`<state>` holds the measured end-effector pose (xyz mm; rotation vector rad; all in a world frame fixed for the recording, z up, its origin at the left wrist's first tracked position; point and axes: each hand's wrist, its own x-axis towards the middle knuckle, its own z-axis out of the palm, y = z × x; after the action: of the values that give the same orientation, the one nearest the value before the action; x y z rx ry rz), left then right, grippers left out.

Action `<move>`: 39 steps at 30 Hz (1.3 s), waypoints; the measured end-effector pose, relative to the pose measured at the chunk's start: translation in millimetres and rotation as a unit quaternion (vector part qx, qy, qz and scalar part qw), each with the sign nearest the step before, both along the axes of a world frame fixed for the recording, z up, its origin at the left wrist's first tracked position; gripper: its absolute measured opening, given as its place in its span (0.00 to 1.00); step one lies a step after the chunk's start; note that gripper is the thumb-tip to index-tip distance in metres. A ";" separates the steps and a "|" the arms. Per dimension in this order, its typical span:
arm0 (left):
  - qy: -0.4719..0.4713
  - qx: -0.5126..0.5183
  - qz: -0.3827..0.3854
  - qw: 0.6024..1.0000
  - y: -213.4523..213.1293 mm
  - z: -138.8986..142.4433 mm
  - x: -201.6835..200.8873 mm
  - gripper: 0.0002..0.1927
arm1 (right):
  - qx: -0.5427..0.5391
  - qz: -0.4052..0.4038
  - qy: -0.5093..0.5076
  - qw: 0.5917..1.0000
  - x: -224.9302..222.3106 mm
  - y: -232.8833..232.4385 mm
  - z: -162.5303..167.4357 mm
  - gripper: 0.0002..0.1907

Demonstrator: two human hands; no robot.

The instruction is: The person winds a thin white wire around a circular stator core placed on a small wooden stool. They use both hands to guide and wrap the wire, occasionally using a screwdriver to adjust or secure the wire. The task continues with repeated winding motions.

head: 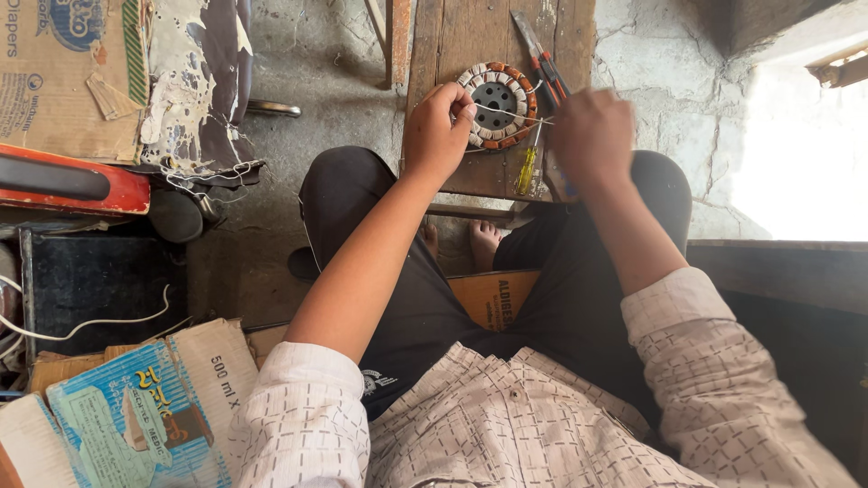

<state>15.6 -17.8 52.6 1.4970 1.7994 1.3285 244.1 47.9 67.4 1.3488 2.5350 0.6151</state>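
Note:
A round motor stator (496,102) with copper windings and white insulation lies on a small wooden stool (448,41) in front of my knees. My left hand (437,132) pinches a thin white thread at the stator's left rim. My right hand (592,136) is closed at the thread's other end, just right of the stator, and the thread (511,113) runs taut across the windings between both hands. A yellow-handled screwdriver (526,168) lies on the stool below the stator. Red-handled pliers (542,63) lie at its upper right.
Cardboard boxes (63,72) and a red-edged object (72,185) sit at the left. Blue printed cartons (127,416) lie at the lower left, beside a white cable (90,321). The floor is cracked concrete (316,81). A dark ledge (778,271) runs along the right.

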 end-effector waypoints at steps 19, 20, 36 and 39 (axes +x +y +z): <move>-0.027 -0.029 0.014 0.999 3.9 -9.0 -0.9 0.05 | -0.046 0.168 0.318 0.932 -10.9 -25.8 24.4 0.03; -0.021 -0.022 0.014 0.999 4.0 -9.2 -1.0 0.05 | -0.040 0.169 0.307 0.936 -11.0 -25.3 22.8 0.03; -0.010 -0.026 0.014 1.000 4.1 -6.9 1.8 0.05 | 0.005 0.156 0.268 0.951 -10.7 -20.3 15.3 0.05; -0.016 -0.046 0.017 0.999 4.2 -7.7 1.8 0.05 | 0.010 0.163 0.251 0.954 -7.7 -18.5 9.4 0.06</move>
<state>17.4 -13.7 45.0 1.3952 1.8471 1.2613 236.4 29.4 76.8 1.2223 3.2102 0.3830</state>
